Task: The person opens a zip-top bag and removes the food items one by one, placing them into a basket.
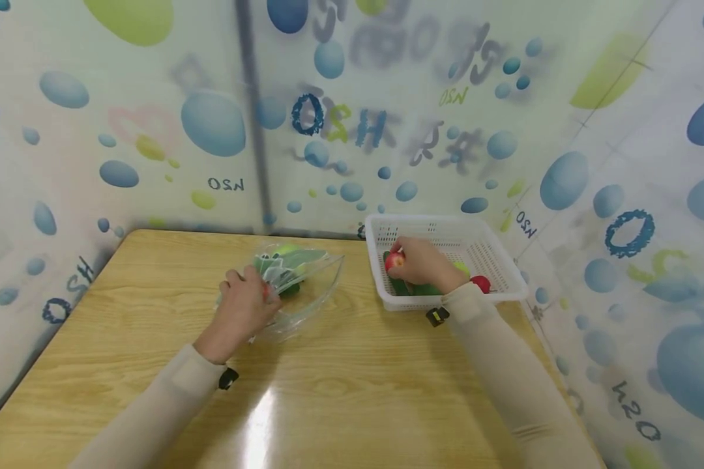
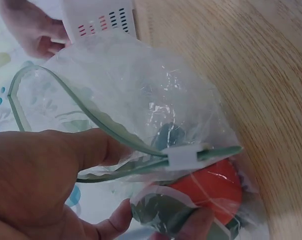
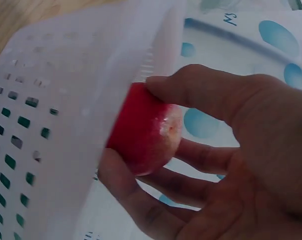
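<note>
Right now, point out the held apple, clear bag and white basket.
Held apple (image 3: 145,131), right wrist view, on its red side.
Clear bag (image 2: 183,97), left wrist view, on its film.
White basket (image 1: 452,228), head view, on its back wall.

This looks like a small enclosed booth or room corner, which one I cannot tell: beneath the left hand (image 1: 243,312) and right hand (image 1: 425,262) lies a wood-grain table (image 1: 328,404); beyond them rise dotted, lettered wall coverings (image 1: 340,179).

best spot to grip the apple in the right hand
Probably around its rounded sides, coming down from above: the wall of the white basket screens part of the apple, while the open top leaves room for the right hand.
</note>
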### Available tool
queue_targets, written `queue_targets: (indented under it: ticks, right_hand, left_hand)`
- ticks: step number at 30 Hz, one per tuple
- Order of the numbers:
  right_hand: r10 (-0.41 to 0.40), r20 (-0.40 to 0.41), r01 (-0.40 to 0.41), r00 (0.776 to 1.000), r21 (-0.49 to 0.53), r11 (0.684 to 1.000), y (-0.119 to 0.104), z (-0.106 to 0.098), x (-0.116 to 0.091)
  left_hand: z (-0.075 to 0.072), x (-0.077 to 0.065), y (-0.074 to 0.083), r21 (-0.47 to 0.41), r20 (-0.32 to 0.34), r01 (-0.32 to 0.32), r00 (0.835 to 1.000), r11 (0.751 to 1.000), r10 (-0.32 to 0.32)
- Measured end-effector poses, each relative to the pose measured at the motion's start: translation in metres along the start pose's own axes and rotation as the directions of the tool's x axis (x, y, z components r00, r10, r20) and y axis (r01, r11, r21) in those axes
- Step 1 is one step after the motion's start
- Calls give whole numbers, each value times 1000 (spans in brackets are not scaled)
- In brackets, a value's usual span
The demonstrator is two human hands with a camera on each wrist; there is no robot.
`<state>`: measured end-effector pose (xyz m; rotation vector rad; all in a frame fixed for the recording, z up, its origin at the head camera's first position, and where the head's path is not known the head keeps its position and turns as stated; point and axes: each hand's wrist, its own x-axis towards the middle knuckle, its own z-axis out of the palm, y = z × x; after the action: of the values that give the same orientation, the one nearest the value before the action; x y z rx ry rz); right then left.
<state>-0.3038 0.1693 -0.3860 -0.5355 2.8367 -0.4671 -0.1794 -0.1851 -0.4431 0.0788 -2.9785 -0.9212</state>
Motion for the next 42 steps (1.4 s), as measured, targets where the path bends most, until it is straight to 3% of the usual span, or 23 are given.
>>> queue_targets:
  ticks: [7,15,23,28,30,32,34,36,38,39,41,42]
  right_hand:
    - [-13,81,14,997,-1,1000,2,12,4]
    - [-5,106,9,994,-39,999,-1,14,3]
    - [-23,-49,21,999,-41,999,-19,11,-5]
    - [-74,-203,68,976,-40,997,-43,8,-17]
    - [-132,-280,126,951,-40,991,-54,9,-23]
    - [-230,-366,227,902,-51,973,-64,12,-27]
    - [-341,-442,349,829,-67,935,-75,17,-31]
    - [-455,-485,467,747,-105,878,-88,23,-35]
    - [-561,-489,575,668,-139,806,-101,29,-39]
    - [-604,-474,613,640,-159,774,-108,33,-40]
    - [-681,-420,672,601,-196,714,-119,40,-42]
    - [-709,-384,691,591,-212,691,-124,44,-43]
  left_hand:
    - [0,0,-4,-5,4,-7,1000,1000,7]
    - [-3,1,-4,-3,15,-3,1000,1000,3]
    - [-3,3,-6,-9,-9,-23,1000,1000,23]
    - [-3,4,-7,-8,-13,-30,999,1000,30]
    - [-3,4,-7,-6,-13,-29,1000,1000,29]
    - [-3,4,-6,-6,-9,-23,1000,1000,23]
    - [-3,4,-7,-6,-5,-16,1000,1000,16]
    - [-3,4,-7,-7,-1,-9,1000,1000,9]
    - [-3,5,-7,-8,1,-8,1000,1000,8]
    - [-3,5,-7,-9,0,-10,1000,1000,10]
    - [-3,6,-8,-9,2,-12,1000,1000,12]
    - [-3,7,-8,-8,3,-14,1000,1000,14]
